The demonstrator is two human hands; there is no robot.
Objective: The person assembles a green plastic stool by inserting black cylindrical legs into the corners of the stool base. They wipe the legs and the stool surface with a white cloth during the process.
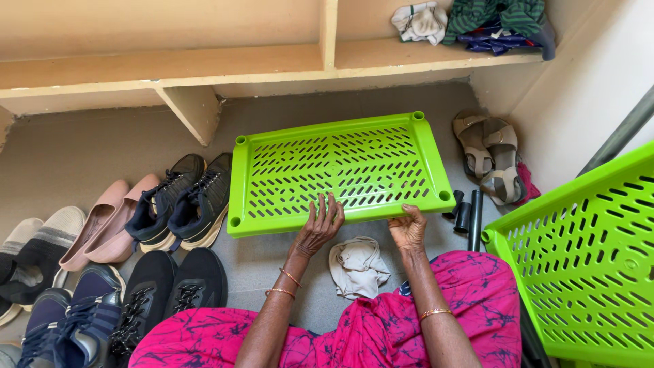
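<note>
head cam | looks steeply down | close over lap | faces shelf wall (204,68)

free: floor (88,146) behind shoes | blocked: shoes (184,201) left, sandals (492,157) right

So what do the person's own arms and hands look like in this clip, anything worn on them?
Both forearms are bare, with no sleeves in view. The left hand has two thin gold-coloured bangles at the wrist, one above the other. The right hand has a single thin gold-coloured bangle further up the forearm. No gloves, no watch, and I can't make out any rings. The lap below is in pink cloth with dark blue markings.
</note>
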